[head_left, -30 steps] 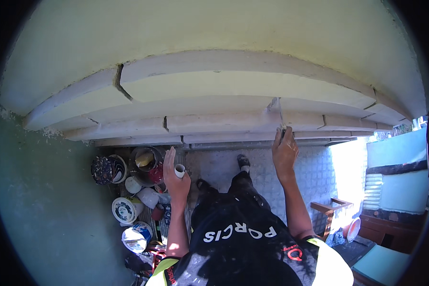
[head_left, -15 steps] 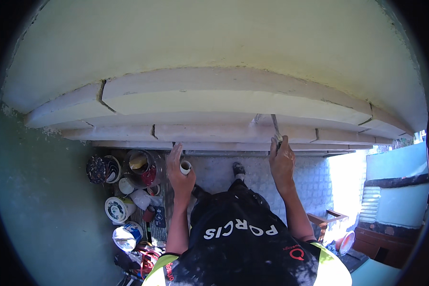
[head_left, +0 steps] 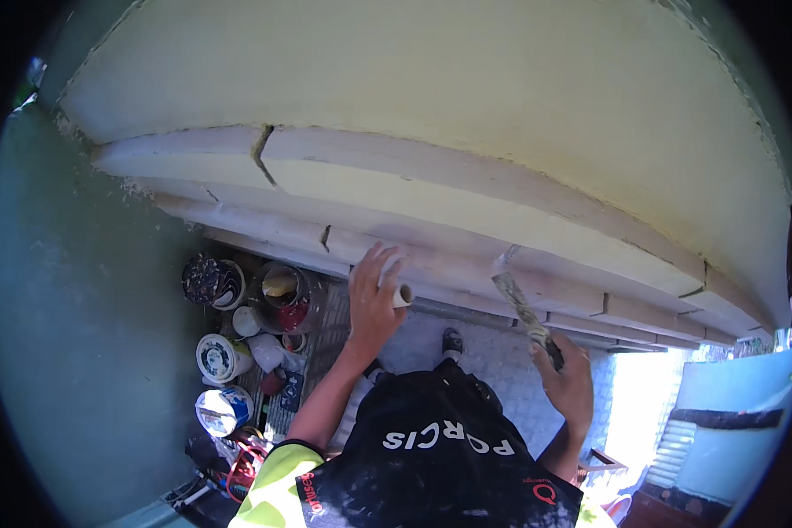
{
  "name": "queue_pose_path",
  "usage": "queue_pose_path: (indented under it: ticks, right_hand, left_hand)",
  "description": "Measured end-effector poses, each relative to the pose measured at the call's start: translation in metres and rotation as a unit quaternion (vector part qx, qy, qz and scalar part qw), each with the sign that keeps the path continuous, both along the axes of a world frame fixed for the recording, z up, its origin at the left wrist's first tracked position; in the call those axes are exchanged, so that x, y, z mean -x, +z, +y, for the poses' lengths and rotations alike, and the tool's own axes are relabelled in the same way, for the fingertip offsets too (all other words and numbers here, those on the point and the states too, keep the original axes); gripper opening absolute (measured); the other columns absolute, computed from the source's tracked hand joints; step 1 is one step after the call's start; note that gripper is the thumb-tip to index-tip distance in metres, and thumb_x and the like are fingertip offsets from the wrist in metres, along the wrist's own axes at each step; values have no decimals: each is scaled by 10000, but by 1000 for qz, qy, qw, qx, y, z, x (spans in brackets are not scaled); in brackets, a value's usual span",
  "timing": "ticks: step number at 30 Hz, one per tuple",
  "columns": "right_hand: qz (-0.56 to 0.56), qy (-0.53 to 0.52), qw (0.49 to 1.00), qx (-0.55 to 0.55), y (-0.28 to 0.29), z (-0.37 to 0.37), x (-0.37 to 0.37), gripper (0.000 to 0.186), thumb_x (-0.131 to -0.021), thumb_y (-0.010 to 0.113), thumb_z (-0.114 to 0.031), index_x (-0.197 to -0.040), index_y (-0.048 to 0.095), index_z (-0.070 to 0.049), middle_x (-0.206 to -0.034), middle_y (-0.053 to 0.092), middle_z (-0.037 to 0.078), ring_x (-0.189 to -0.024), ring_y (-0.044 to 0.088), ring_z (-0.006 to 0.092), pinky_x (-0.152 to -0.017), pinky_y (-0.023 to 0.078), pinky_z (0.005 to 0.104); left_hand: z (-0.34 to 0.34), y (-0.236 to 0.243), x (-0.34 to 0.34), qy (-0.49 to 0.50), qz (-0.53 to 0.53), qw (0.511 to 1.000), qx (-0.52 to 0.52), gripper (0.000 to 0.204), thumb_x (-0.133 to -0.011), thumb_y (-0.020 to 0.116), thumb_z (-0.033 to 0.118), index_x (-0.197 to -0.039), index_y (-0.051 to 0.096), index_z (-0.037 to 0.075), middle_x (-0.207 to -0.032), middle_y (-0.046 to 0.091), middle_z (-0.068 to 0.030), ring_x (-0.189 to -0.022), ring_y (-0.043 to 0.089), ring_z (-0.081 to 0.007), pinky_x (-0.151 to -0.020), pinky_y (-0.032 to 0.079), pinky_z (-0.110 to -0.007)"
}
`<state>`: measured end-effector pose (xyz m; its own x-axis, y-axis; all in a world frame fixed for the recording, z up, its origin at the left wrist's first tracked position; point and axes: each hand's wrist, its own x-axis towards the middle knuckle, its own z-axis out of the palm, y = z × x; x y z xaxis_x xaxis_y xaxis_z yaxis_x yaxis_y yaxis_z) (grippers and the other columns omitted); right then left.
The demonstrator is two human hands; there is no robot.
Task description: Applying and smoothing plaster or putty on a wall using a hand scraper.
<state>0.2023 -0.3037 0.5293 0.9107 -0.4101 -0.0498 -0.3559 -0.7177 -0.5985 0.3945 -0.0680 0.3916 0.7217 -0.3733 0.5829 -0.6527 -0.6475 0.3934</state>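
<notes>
My left hand (head_left: 374,304) is raised against the pale stepped ledges (head_left: 414,255), its fingertips close to or touching the lower ledge. A white roll or hollow tube (head_left: 402,297), its open end showing, is tucked at the thumb side of that hand. My right hand (head_left: 568,378) grips the dark handle of a putty knife (head_left: 521,304). The knife's long, smeared blade points up and left toward the ledges, and its tip is near a greyish wet-looking patch (head_left: 507,256). Whether the blade touches the surface I cannot tell.
At the left, by a green wall (head_left: 88,334), stand several paint buckets (head_left: 223,358) and a large clear tub (head_left: 273,304). A red cable or hose (head_left: 242,475) lies below them. Paved floor (head_left: 414,339) is under me, sunlit at the right.
The view has turned, so the ledges now slope down to the right. My right hand has drawn down and right with the putty knife, showing its broad blade. My left fingers have spread.
</notes>
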Motion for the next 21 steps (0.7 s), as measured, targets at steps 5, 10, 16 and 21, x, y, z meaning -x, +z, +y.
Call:
queue_pose_path:
  ticks: [5,10,16,21]
  right_hand:
    - [-167,18,965,-203,6,-35,36,426,-930,652,-414,-958,622,10,-613,481,-25,-488,422,62,-455,299,242]
    - [-347,-7,919,-186,-6,-30,36,647,-959,525,-574,-1216,509,19,-687,490,25,-498,415,58,-440,289,192]
    - [-545,-175,820,-6,-1,-32,29,407,-1003,561,-276,-1271,500,25,-871,576,97,-570,481,101,-485,381,216]
    - [-299,-172,924,166,30,-23,25,368,-799,738,7,-1152,633,20,-980,663,167,-825,665,285,-708,536,376]
  left_hand:
    - [-21,111,2,-71,-222,972,36,443,-883,581,132,-1323,577,188,-1420,540,-63,-1321,510,-288,-1060,387,-441]
    - [-12,147,-51,-56,-255,959,-112,641,-768,673,100,-1391,537,174,-1414,548,-67,-1354,473,-297,-1094,373,-460]
    - [50,156,-69,167,-235,957,-26,717,-649,610,-57,-1349,529,74,-1397,560,-78,-1355,458,-353,-1078,362,-518]
    - [7,174,-37,71,-256,963,42,645,-664,568,-57,-1301,558,47,-1359,578,-128,-1329,483,-370,-1076,366,-507]
